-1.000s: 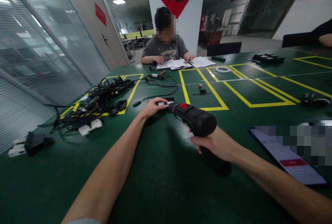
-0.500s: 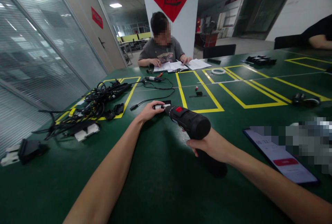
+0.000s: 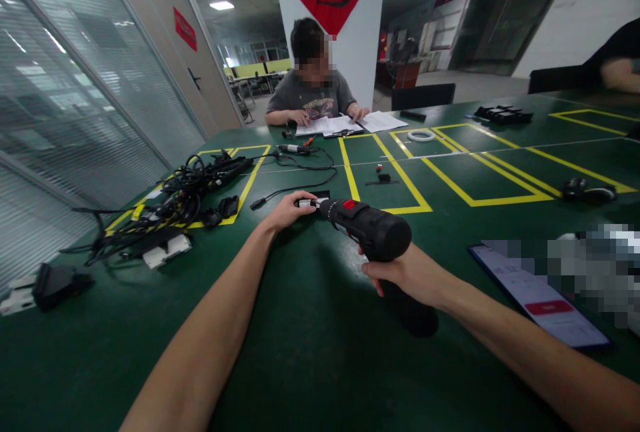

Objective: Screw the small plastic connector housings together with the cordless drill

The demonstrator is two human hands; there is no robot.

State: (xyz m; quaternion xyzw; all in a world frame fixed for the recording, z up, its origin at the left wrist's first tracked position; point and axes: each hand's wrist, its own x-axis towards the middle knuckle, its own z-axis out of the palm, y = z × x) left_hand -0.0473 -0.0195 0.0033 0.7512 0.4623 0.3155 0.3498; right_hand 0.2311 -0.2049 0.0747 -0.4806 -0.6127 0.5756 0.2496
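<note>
On the green table [image 3: 300, 365], my right hand [image 3: 407, 272] wraps a cordless drill [image 3: 367, 229], bit against the little black-and-white part [image 3: 306, 203] my left hand [image 3: 286, 212] is pinching. Cable tangle [image 3: 200, 182] to the left, phone [image 3: 543, 295] right, plug-ended lead [image 3: 259, 204] just beyond. Glass partition [image 3: 75, 72], white pillar [image 3: 357, 62] behind.

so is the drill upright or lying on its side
Upright: the right hand holds the drill with its body on top, grip and base below.
</note>
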